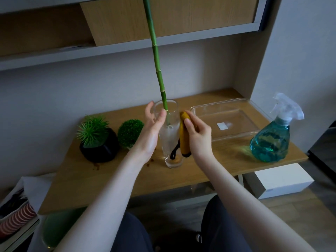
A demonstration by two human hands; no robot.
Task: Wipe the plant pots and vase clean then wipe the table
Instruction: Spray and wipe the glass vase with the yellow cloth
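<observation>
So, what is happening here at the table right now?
A person is wiping the glass vase, which holds a bamboo stalk. The right hand presses a yellow cloth against its side, and the open left hand is beside it. Two potted plants wait at the left; brown crumbs lie on the table.
</observation>
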